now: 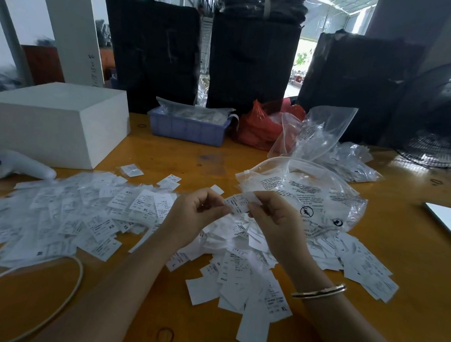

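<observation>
Both hands meet above the middle of the wooden table (409, 256), holding one small printed label (237, 203) between them. The left hand (199, 211) pinches the label's left end with curled fingers and thumb; the right hand (271, 216) pinches its right end the same way, so the label spans the short gap between the two sets of fingertips, lifted clear of the table. A thin metal bangle (318, 291) circles the right wrist.

Under and around the hands lie loose labels. A broad spread of labels in clear sleeves (67, 215) covers the table to the left, some marked XS or XL. A second heap of white labels (246, 270) lies near and right of the hands, running on toward the right edge.

Just beyond the right hand sits a clear zip bag with black print (321, 198), lying flat. Farther off and to the right another clear bag (316, 133) stands crumpled, with small packets (354, 161) beside it. At the far side of the table are a blue plastic tray (187, 129) with bagged items in it, and a red plastic bag (260, 125) just right of it. A white box (56, 122) stands far left, with a white handheld device (20, 165) in front of it and a white cable (67, 288) curving across the near left. A rubber band (165, 336) lies at the near edge. A fan (438, 128) stands at the far right.
</observation>
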`<action>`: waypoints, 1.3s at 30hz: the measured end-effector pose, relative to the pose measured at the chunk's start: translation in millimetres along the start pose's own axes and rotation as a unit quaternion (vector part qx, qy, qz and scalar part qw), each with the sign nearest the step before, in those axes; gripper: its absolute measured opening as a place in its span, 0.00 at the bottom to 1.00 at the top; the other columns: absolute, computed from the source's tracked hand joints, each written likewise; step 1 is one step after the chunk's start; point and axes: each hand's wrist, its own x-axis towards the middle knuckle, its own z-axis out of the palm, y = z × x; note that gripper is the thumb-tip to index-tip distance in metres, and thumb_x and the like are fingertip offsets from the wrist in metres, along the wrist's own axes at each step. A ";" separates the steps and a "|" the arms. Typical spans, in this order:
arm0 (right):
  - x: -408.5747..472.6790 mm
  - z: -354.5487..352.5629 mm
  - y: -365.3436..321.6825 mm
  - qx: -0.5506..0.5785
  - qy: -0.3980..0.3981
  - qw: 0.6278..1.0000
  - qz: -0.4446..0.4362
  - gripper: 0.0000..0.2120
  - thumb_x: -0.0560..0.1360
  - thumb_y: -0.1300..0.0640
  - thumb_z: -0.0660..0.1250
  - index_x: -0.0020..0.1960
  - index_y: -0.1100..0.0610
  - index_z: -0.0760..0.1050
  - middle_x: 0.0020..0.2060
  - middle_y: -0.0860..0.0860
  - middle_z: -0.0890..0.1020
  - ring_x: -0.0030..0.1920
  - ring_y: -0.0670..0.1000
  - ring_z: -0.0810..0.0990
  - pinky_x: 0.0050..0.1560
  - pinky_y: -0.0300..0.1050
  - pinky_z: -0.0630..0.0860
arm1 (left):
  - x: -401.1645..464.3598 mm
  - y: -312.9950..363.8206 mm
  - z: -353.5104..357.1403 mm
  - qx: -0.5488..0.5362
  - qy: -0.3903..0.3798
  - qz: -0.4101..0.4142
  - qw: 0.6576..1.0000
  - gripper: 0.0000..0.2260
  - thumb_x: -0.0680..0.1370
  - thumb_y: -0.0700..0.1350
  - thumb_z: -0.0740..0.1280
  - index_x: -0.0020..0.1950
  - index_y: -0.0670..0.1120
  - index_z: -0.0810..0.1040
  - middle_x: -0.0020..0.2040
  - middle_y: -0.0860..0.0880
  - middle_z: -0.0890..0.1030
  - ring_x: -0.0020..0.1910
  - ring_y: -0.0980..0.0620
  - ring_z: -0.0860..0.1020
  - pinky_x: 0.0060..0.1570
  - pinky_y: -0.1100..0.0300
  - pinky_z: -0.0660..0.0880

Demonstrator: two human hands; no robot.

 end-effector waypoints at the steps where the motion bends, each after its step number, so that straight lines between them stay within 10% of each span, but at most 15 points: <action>1: 0.0 -0.6 0.2 -0.016 -0.009 1.000 -0.004 0.15 0.75 0.65 0.66 0.48 0.44 0.76 0.37 0.38 0.81 0.39 0.40 0.79 0.38 0.34 0.76 | 0.1 -0.2 -0.3 -0.001 0.002 -0.002 1.000 0.08 0.65 0.56 0.72 0.38 0.53 0.80 0.32 0.57 0.79 0.32 0.60 0.74 0.33 0.71 0.71; 39: -1.9 -4.3 -2.7 -0.042 -0.032 0.998 -0.019 0.18 0.76 0.65 0.63 0.47 0.41 0.74 0.32 0.41 0.80 0.33 0.44 0.79 0.30 0.38 0.73 | -1.5 2.4 -1.4 0.005 -0.007 -0.004 1.000 0.05 0.68 0.53 0.70 0.41 0.54 0.81 0.37 0.58 0.82 0.37 0.62 0.79 0.38 0.71 0.74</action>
